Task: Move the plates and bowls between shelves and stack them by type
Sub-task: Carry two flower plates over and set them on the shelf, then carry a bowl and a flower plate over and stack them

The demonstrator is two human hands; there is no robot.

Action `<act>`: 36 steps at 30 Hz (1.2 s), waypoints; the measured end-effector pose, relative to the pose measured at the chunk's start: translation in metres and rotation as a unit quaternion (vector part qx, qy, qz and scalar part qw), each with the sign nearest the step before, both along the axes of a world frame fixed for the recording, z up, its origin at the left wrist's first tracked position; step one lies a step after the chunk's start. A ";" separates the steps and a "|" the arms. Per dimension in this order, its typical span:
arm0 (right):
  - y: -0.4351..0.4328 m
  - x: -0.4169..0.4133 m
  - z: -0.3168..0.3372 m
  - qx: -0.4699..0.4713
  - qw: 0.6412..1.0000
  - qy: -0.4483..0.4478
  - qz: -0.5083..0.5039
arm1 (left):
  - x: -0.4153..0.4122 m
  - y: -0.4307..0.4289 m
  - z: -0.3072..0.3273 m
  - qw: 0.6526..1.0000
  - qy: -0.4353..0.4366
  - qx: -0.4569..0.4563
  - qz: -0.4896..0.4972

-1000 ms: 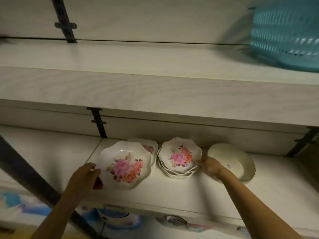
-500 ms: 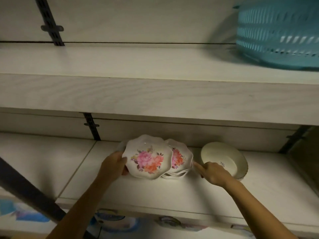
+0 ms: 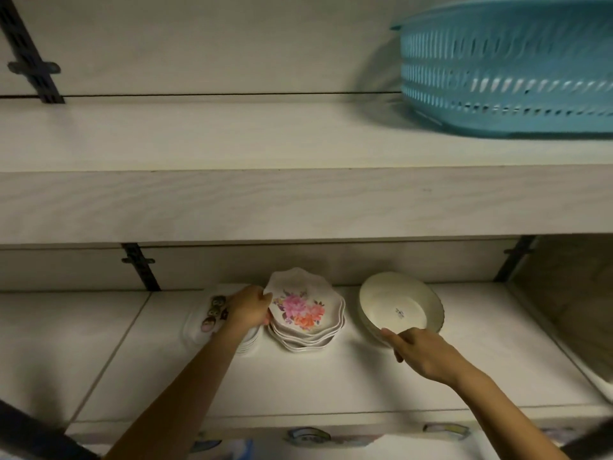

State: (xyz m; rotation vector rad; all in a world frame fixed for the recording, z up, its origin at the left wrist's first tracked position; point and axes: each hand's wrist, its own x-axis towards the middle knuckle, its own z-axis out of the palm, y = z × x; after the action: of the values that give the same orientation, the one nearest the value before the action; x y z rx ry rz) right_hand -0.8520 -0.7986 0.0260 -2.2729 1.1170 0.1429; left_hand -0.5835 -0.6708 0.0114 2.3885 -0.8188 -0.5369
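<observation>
A stack of scalloped white bowls with pink and orange flowers (image 3: pixel 303 322) stands on the lower shelf (image 3: pixel 331 380). My left hand (image 3: pixel 250 308) grips the left rim of the top floral bowl, which lies tilted on the stack. To the right sit cream round bowls (image 3: pixel 399 307), nested and tipped toward me. My right hand (image 3: pixel 421 353) touches their front rim with its fingers; the grip is hard to make out. Behind my left arm lies a white plate with small pictures (image 3: pixel 207 318), partly hidden.
A turquoise slotted plastic basket (image 3: pixel 507 71) stands on the upper shelf (image 3: pixel 232 141) at the right. Black wall brackets (image 3: pixel 141 265) hold the shelves. More dishes show on a shelf below (image 3: pixel 308 434). A side panel closes the lower shelf at the far right.
My left hand carried the floral bowl rightward and set it on the floral stack. My right hand left that stack and moved right to the cream bowls' rim.
</observation>
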 end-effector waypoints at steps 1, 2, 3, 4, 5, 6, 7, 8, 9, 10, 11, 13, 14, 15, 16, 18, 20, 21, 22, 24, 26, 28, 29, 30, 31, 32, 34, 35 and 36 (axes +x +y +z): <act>0.000 -0.001 0.000 -0.001 1.000 0.000 0.000 | 0.001 -0.001 -0.002 1.000 -0.006 0.011 -0.006; 0.001 0.000 0.000 -0.001 1.000 0.000 -0.001 | 0.001 -0.002 -0.001 1.000 -0.015 0.023 -0.013; 0.001 0.000 0.000 -0.002 1.000 0.000 -0.001 | 0.001 -0.002 -0.002 0.999 -0.026 0.035 -0.017; 0.002 0.001 0.000 -0.003 1.000 0.000 0.001 | 0.000 -0.001 0.000 0.998 -0.042 0.047 -0.023; 0.003 0.003 0.001 -0.005 1.000 0.000 0.004 | -0.003 0.001 0.003 0.997 -0.056 0.052 -0.025; 0.003 0.005 0.001 -0.006 1.000 0.000 0.009 | -0.005 0.003 0.006 0.996 -0.068 0.053 -0.023; 0.004 0.008 0.003 -0.010 1.000 0.000 0.016 | -0.007 0.006 0.008 0.995 -0.080 0.055 -0.019; 0.005 0.010 0.004 -0.014 1.000 0.000 0.025 | -0.009 0.010 0.008 0.993 -0.098 0.058 -0.016; 0.007 0.014 0.006 -0.019 0.999 0.001 0.035 | -0.010 0.015 0.008 0.991 -0.121 0.063 -0.019; 0.008 0.017 0.007 -0.021 0.999 0.001 0.046 | -0.012 0.021 0.009 0.987 -0.146 0.066 -0.026; 0.010 0.021 0.009 -0.023 0.998 0.002 0.057 | -0.013 0.028 0.010 0.983 -0.168 0.068 -0.033; 0.015 0.030 0.012 -0.024 0.997 0.007 0.079 | -0.019 0.041 0.014 0.974 -0.211 0.062 -0.050; 0.017 0.035 0.012 -0.025 0.996 0.010 0.089 | -0.022 0.049 0.016 0.969 -0.234 0.059 -0.058; 0.019 0.040 0.013 -0.025 0.995 0.013 0.099 | -0.026 0.056 0.018 0.965 -0.247 0.060 -0.060; 0.022 0.045 0.014 -0.024 0.994 0.013 0.110 | -0.029 0.065 0.020 0.963 -0.252 0.070 -0.057; 0.029 0.056 0.015 -0.027 0.990 0.008 0.140 | -0.032 0.081 0.022 0.961 -0.257 0.095 -0.047; 0.038 0.068 0.017 -0.042 0.982 0.005 0.182 | -0.033 0.100 0.023 0.961 -0.254 0.105 -0.036; 0.044 0.075 0.017 -0.051 0.978 0.005 0.202 | -0.034 0.111 0.023 0.963 -0.247 0.100 -0.026; 0.050 0.083 0.018 -0.055 0.975 0.004 0.216 | -0.034 0.122 0.024 0.966 -0.241 0.095 -0.016; 0.064 0.099 0.017 -0.056 0.971 -0.003 0.234 | -0.035 0.146 0.025 0.966 -0.238 0.101 0.007; 0.080 0.115 0.018 -0.062 0.965 -0.007 0.256 | -0.033 0.171 0.026 0.965 -0.234 0.114 0.024; 0.097 0.128 0.019 -0.061 0.958 -0.007 0.281 | -0.031 0.196 0.027 0.965 -0.227 0.121 0.044; 0.106 0.134 0.020 -0.063 0.954 -0.006 0.293 | -0.029 0.208 0.028 0.965 -0.224 0.122 0.055; 0.115 0.140 0.021 -0.068 0.950 -0.004 0.305 | -0.027 0.221 0.028 0.966 -0.220 0.122 0.065; 0.125 0.146 0.022 -0.075 0.945 -0.004 0.318 | -0.025 0.234 0.028 0.966 -0.214 0.121 0.076; 0.136 0.152 0.023 -0.080 0.941 -0.005 0.328 | -0.023 0.246 0.028 0.967 -0.208 0.121 0.087; 0.159 0.165 0.025 -0.086 0.935 -0.007 0.344 | -0.019 0.274 0.028 0.968 -0.196 0.119 0.102; 0.172 0.171 0.026 -0.089 0.933 -0.008 0.348 | -0.016 0.288 0.028 0.969 -0.192 0.115 0.107; 0.186 0.178 0.028 -0.093 0.932 -0.009 0.351 | -0.012 0.303 0.027 0.970 -0.189 0.109 0.108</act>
State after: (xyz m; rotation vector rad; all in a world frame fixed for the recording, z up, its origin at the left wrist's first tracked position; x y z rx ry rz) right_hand -0.6743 -0.6127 0.0535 -2.7455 0.2641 0.3052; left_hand -0.5960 -0.3677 0.0383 2.7899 -0.6664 -0.0858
